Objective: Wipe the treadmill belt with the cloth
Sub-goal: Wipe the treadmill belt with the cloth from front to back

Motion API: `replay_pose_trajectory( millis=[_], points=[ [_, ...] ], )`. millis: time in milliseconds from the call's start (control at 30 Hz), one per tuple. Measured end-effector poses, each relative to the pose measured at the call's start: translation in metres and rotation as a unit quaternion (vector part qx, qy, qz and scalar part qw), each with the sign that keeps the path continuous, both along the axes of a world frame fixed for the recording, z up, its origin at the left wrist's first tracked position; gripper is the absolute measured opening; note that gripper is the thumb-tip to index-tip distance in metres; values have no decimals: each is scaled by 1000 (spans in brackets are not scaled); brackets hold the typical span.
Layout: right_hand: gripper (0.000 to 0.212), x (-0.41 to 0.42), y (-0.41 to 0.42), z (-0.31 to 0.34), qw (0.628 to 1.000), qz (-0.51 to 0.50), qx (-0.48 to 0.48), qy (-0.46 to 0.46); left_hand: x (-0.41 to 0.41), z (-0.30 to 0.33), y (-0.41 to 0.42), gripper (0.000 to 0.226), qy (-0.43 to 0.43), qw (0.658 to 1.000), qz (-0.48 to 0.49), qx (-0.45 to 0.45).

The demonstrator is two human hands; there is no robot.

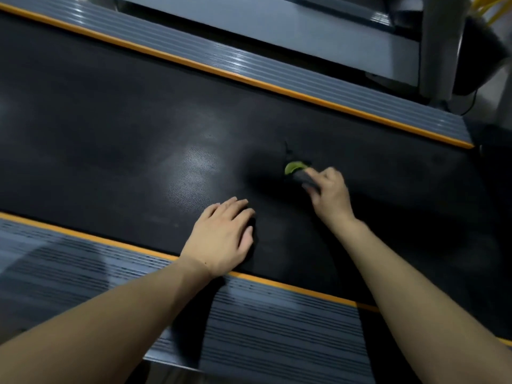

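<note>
My right hand (329, 194) grips a soft green-and-grey cloth (297, 171) on the bumpy black treadmill belt (110, 151); my left hand (221, 236) lies flat.

The left hand (221, 236) is laid flat, palm down, on the treadmill belt (110, 151), with the fingers straight and close together. Its bare forearm is stretched over the near edge of the belt. The right hand (329, 194) is placed farther in on the belt, to the right of the left hand. Its fingers are curled round a cloth (300, 173), and its bare forearm is extended too.
</note>
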State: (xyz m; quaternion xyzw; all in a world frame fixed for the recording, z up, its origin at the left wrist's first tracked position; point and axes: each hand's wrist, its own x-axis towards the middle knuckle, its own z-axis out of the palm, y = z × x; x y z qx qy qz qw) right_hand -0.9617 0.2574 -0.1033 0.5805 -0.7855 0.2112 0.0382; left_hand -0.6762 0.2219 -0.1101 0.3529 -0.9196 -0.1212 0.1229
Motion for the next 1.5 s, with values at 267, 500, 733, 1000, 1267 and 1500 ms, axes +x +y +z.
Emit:
replay_pose_trajectory(
  millis=[267,500,733,1000,1267,1500],
  points=[
    [37,-3,78,0,981,188,35,26,-1,-1,0,41,5,1000,-11,-2],
    [35,-49,15,-2,997,-82,-1,1,-1,-1,-2,40,-2,999,-46,7],
    [47,-18,142,2,993,98,60,-9,-1,-1,-1,40,8,999,-47,15],
    [39,-109,17,-3,990,-137,23,-20,-1,-4,-2,38,22,998,-60,4],
    [41,-24,152,-2,999,-25,44,-7,0,0,0,42,21,998,-56,10],
    [36,-110,48,-11,984,-177,2,-23,-1,0,-1,44,20,998,-58,2]
  ],
)
